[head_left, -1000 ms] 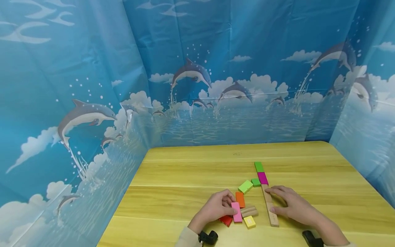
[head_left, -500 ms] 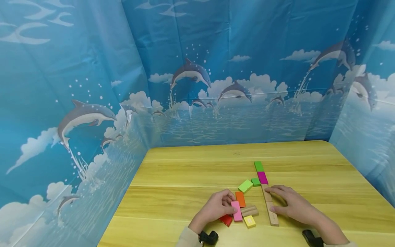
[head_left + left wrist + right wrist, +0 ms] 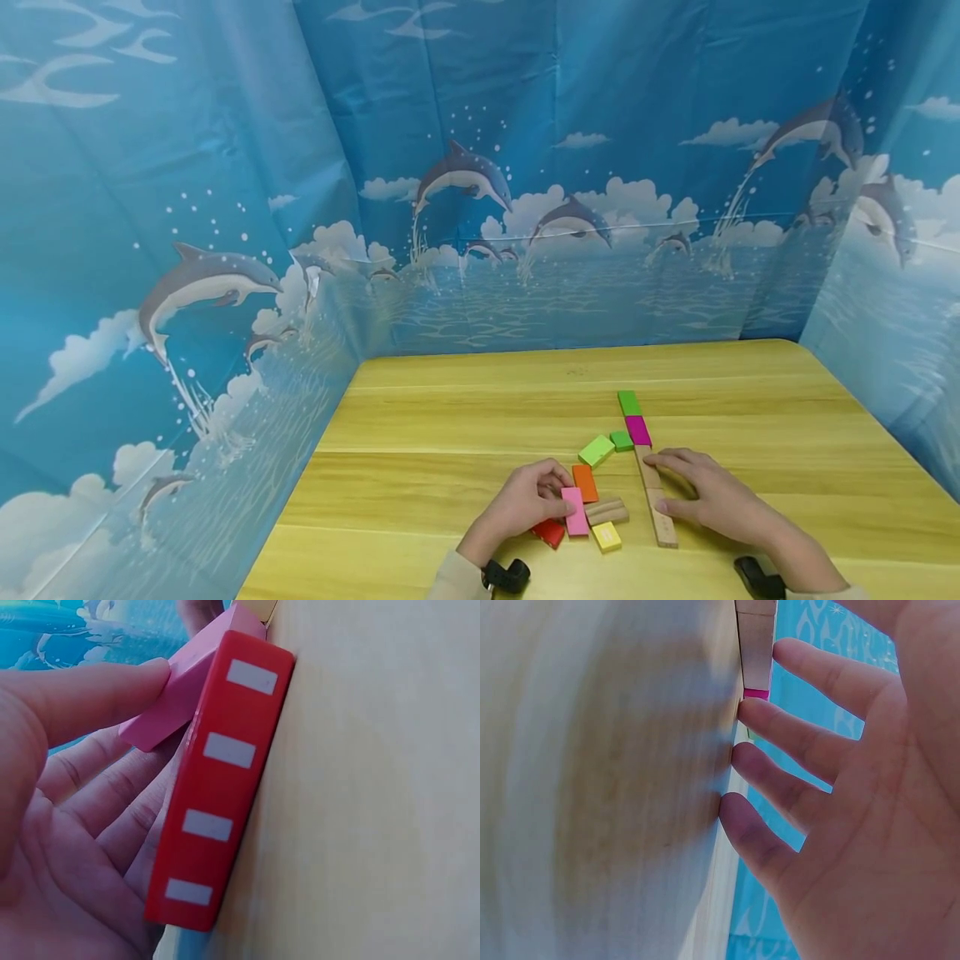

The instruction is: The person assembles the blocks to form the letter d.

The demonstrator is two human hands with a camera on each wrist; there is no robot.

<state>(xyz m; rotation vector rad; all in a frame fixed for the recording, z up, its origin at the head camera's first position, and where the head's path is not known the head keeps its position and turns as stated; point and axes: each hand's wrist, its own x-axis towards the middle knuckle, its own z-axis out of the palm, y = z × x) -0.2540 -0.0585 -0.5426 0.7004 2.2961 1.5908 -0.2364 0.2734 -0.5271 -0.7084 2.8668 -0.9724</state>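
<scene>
My left hand pinches a pink block with the thumb on top. In the left wrist view the fingers extend behind the pink block. A red block with white rectangles along its side lies by the palm, partly covered by that hand in the head view. My right hand is spread beside a straight row, with index finger and thumb touching its plain wooden blocks. The right wrist view shows the other fingertips down at the tabletop. A magenta block and a green block continue the row.
Between the hands lie an orange block, a pair of plain wooden blocks and a yellow block. Farther back, a light green block and a small green block angle toward the row. A dolphin-print curtain surrounds the wooden table.
</scene>
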